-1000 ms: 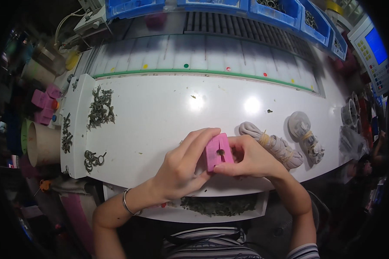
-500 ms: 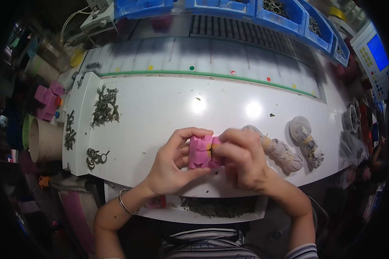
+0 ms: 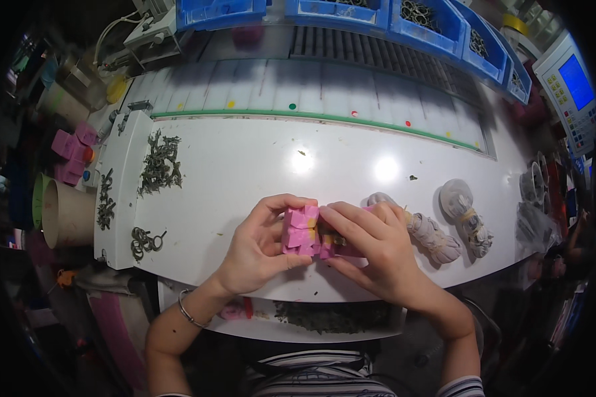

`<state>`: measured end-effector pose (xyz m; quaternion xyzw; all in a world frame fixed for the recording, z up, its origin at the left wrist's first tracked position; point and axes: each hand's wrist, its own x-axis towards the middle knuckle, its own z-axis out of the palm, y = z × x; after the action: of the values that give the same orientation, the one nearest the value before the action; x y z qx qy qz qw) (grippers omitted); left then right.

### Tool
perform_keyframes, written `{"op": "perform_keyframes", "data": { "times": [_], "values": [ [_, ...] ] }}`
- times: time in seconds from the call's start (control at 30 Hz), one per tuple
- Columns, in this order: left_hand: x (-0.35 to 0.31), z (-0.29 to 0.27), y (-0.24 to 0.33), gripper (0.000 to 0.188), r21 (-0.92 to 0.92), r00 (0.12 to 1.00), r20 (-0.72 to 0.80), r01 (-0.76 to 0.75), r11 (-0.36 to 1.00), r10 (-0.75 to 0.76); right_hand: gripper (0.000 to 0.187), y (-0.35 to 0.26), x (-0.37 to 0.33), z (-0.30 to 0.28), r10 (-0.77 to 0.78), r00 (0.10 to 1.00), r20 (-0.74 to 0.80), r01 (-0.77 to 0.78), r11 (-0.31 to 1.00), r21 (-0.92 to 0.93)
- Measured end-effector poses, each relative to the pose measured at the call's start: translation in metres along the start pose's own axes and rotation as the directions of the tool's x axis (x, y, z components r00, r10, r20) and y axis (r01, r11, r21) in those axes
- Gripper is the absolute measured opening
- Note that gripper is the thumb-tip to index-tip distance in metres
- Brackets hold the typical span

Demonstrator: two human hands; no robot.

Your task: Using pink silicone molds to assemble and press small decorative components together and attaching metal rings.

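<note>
White worktable (image 3: pixel 245 159) with two banded grey bundles (image 3: pixel 436 241) at right. Above its near edge, one pink split mould (image 3: pixel 300 231), closed a second earlier, now stands parted: our left hand (image 3: pixel 251 258), half-curled, pinches one section; our right hand (image 3: pixel 384 251) closes on the other, partly hidden.

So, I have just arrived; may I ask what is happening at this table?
The person's left hand holds a pink block, and the right hand grips another pink piece close beside it, above a white table. Dark scraps and rings lie at the left; two tied bundles lie at the right.
</note>
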<state>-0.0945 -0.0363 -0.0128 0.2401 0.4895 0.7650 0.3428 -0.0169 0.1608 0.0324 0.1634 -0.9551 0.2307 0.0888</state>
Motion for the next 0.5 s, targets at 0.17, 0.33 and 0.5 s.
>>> {"op": "perform_keyframes", "data": {
  "times": [0.17,0.33,0.5],
  "values": [
    [0.005,0.007,0.007,0.063,0.084,1.0,-0.01,0.018,0.996,-0.017,0.07,0.002,-0.003,0.011,-0.02,0.993,-0.119,0.035,0.992,0.125],
    [0.004,0.002,0.007,0.062,0.133,1.0,-0.012,0.008,0.991,-0.007,0.068,-0.013,-0.002,0.003,0.011,0.998,-0.062,-0.008,0.999,0.044],
    [0.003,-0.004,-0.001,0.063,0.114,0.999,0.001,-0.035,0.993,0.036,0.065,-0.006,-0.005,0.015,0.086,0.983,-0.162,-0.085,0.996,0.011]
  ]
}}
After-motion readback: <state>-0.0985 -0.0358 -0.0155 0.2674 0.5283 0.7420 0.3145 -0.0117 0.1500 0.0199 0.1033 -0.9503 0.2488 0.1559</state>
